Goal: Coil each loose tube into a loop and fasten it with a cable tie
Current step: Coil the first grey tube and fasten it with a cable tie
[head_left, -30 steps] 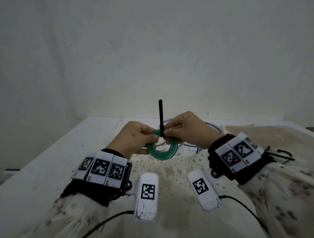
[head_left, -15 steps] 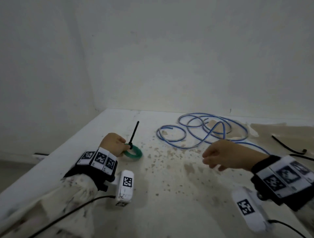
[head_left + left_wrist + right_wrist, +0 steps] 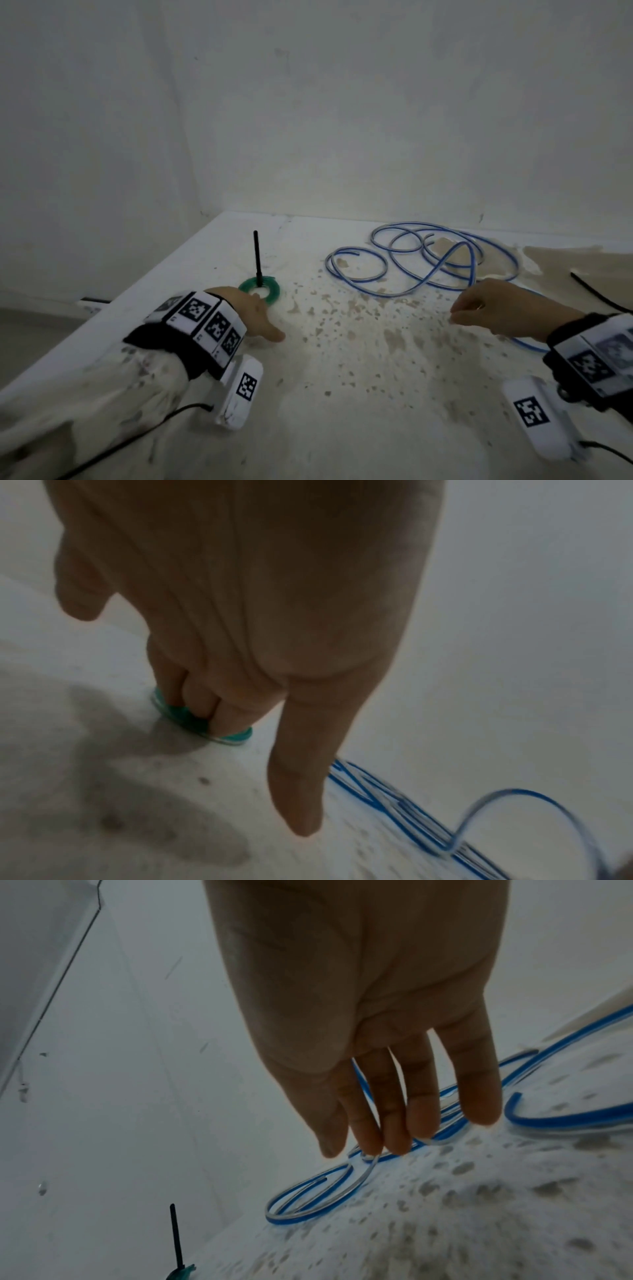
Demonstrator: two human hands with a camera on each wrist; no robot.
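Item one, the green tube (image 3: 259,290): coiled into a small tight ring, lying flat on the table (image 3: 342,394) at about ten o'clock from my view, with the black cable tie (image 3: 256,255) around it and its tail standing upright. I count this one as done. My left hand (image 3: 251,317) sits over the ring's near edge; in the left wrist view the middle fingers (image 3: 205,704) touch the green coil while the index finger points out straight, so I read the hand as relaxed and not gripping. Item two, the blue tube (image 3: 428,260): sprawled in loose, overlapping loops at about one o'clock, near the wall, untied – this is what is left. My right hand (image 3: 496,311) hangs near its closest strand at three o'clock, fingers (image 3: 394,1118) straight and slack, holding nothing. Remaining, as I judge it – gather the blue tube into a ring and fasten it. I cannot pick out a spare tie with certainty.
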